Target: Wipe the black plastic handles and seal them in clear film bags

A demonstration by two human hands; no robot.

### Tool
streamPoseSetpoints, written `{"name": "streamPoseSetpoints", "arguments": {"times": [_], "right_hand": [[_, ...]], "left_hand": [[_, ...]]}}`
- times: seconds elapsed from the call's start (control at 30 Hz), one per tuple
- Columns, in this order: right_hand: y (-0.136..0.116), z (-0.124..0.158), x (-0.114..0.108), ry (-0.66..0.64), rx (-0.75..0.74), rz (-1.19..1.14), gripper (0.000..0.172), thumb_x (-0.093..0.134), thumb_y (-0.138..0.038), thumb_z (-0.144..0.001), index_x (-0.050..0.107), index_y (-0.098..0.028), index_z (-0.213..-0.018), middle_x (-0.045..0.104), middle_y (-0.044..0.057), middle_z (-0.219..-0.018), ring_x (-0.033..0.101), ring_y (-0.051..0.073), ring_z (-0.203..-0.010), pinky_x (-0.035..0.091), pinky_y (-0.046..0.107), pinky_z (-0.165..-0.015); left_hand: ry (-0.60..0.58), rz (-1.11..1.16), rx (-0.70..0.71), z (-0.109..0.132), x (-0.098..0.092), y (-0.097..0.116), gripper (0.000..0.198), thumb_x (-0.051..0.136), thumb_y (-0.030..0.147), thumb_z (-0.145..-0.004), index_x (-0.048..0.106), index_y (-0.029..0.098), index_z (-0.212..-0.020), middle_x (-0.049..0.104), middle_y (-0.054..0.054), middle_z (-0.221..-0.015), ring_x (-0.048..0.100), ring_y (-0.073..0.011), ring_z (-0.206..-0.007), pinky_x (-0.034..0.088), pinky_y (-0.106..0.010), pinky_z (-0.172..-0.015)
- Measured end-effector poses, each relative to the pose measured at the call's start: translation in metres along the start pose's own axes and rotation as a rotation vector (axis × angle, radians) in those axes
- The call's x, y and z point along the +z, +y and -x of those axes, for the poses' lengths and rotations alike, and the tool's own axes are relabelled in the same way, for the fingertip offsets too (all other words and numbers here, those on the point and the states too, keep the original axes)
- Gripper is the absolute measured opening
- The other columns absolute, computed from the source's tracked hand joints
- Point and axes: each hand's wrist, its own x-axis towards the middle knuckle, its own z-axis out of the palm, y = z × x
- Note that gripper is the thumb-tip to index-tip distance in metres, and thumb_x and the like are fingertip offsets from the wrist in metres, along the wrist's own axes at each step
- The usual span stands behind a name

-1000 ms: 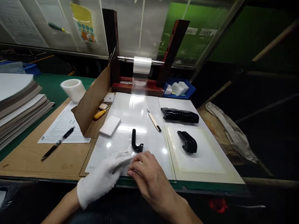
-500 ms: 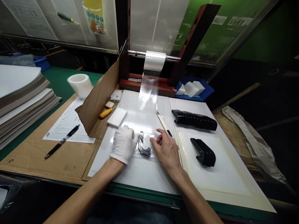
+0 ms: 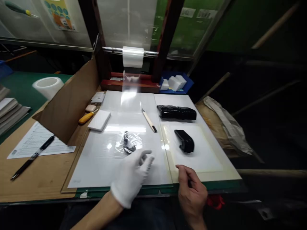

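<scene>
A black J-shaped moulded part (image 3: 126, 144) lies on the white glossy board (image 3: 100, 169), wrapped in a loose sheet of clear plastic film (image 3: 135, 143). Just in front of it is my left hand (image 3: 131, 175), in a white fabric glove, with its fingers apart and holding nothing. My right hand (image 3: 190, 188) is bare and curled, resting by the board's front edge and holding nothing visible. To the right lie a long ribbed black part (image 3: 176, 112) and a short black part (image 3: 184, 141). A wood-handled craft knife (image 3: 149, 121) lies beyond the wrapped part.
A film roll (image 3: 133, 57) hangs on a steel bar at the back. A white foam block (image 3: 99, 120), a yellow-handled cutter (image 3: 86, 117), a cardboard flap (image 3: 68, 102) and a black pen (image 3: 33, 156) on a printed form lie to the left.
The black part now lies wrapped in the film, and both hands have moved back from it toward the front edge. The strip hanging from the roll is shorter. The view has shifted.
</scene>
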Motion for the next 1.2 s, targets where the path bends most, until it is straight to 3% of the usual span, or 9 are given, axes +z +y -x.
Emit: {"name": "streamPoseSetpoints", "arguments": {"times": [0.17, 0.3, 0.47, 0.57, 0.7, 0.8, 0.97, 1.07, 1.2], "right_hand": [[0.000, -0.002, 0.003, 0.039, 0.031, -0.060, 0.041, 0.058, -0.054, -0.092, 0.073, -0.017, -0.086, 0.065, 0.003, -0.069, 0.061, 0.017, -0.064, 0.049, 0.026, -0.060], [-0.002, -0.003, -0.001, 0.027, 0.070, -0.147, 0.040, 0.060, -0.055, -0.092, 0.072, -0.016, -0.085, 0.052, -0.002, -0.058, 0.049, 0.012, -0.053, 0.042, 0.023, -0.052], [-0.024, 0.006, -0.005, 0.050, 0.179, -0.259, 0.037, 0.061, -0.053, -0.093, 0.068, -0.019, -0.102, 0.060, -0.001, -0.071, 0.055, 0.011, -0.062, 0.047, 0.021, -0.061], [-0.052, 0.017, 0.000, -0.237, 0.406, -0.370, 0.052, 0.063, -0.062, -0.088, 0.070, -0.018, -0.113, 0.071, 0.005, -0.084, 0.059, 0.013, -0.063, 0.050, 0.023, -0.061], [-0.083, 0.038, 0.012, -0.598, 0.626, -0.450, 0.052, 0.071, -0.067, -0.078, 0.074, -0.016, -0.087, 0.071, 0.006, -0.069, 0.059, 0.014, -0.061, 0.047, 0.023, -0.058], [-0.092, 0.045, 0.025, -0.771, 0.617, -0.362, 0.050, 0.070, -0.068, -0.079, 0.070, -0.018, -0.078, 0.071, 0.005, -0.068, 0.061, 0.016, -0.064, 0.048, 0.023, -0.061], [-0.124, 0.013, 0.101, -1.094, 0.017, -0.089, 0.050, 0.052, -0.063, -0.094, 0.069, -0.024, -0.120, 0.075, 0.006, -0.102, 0.070, 0.022, -0.096, 0.055, 0.032, -0.086], [-0.158, -0.010, 0.180, -0.942, -0.358, 0.038, 0.050, 0.050, -0.053, -0.099, 0.050, -0.031, -0.144, 0.059, 0.006, -0.140, 0.054, 0.026, -0.129, 0.044, 0.044, -0.108], [-0.181, -0.011, 0.257, -0.836, -0.453, 0.147, 0.046, 0.073, -0.039, -0.086, 0.064, -0.015, -0.125, 0.047, 0.019, -0.149, 0.034, 0.043, -0.140, 0.024, 0.065, -0.114]], "left_hand": [[-0.343, 0.266, -0.224, -0.054, 0.095, 0.052, 0.055, 0.065, 0.042, -0.087, 0.059, 0.012, -0.132, 0.060, 0.003, -0.056, 0.055, -0.0156, -0.045, 0.042, -0.026, -0.045], [-0.327, 0.446, -0.272, -0.067, 0.113, 0.064, 0.039, 0.073, 0.048, -0.081, 0.068, 0.012, -0.097, 0.047, 0.008, -0.047, 0.042, -0.0096, -0.040, 0.034, -0.022, -0.043], [-0.307, 0.689, -0.346, -0.010, 0.056, 0.036, 0.057, 0.058, 0.078, -0.075, 0.052, 0.022, -0.077, 0.022, 0.015, -0.041, 0.014, -0.0058, -0.033, 0.015, -0.021, -0.034], [-0.253, 0.837, -0.416, 0.040, 0.012, 0.009, 0.060, 0.057, 0.082, -0.073, 0.047, 0.023, -0.072, 0.016, 0.016, -0.041, 0.007, -0.0046, -0.034, 0.011, -0.019, -0.034], [-0.197, 0.958, -0.496, 0.088, -0.029, -0.015, 0.059, 0.056, 0.077, -0.081, 0.049, 0.021, -0.064, 0.019, 0.013, -0.037, 0.013, -0.0037, -0.032, 0.013, -0.018, -0.035], [-0.010, 0.721, -0.408, 0.109, -0.057, -0.025, 0.052, 0.057, 0.064, -0.089, 0.058, 0.017, -0.067, 0.047, 0.004, -0.046, 0.042, -0.0078, -0.041, 0.039, -0.019, -0.046], [0.273, 0.468, -0.339, 0.136, -0.105, -0.048, 0.036, 0.065, 0.051, -0.090, 0.068, 0.020, -0.109, 0.074, -0.004, -0.100, 0.069, -0.0222, -0.096, 0.055, -0.030, -0.090], [0.474, 0.386, -0.370, 0.142, -0.125, -0.057, 0.048, 0.061, 0.055, -0.091, 0.060, 0.023, -0.128, 0.074, -0.006, -0.112, 0.071, -0.0236, -0.102, 0.056, -0.033, -0.094], [0.628, 0.254, -0.333, 0.130, -0.131, -0.053, 0.050, 0.065, 0.056, -0.087, 0.062, 0.023, -0.124, 0.072, -0.008, -0.120, 0.070, -0.0267, -0.107, 0.059, -0.031, -0.087]]}}
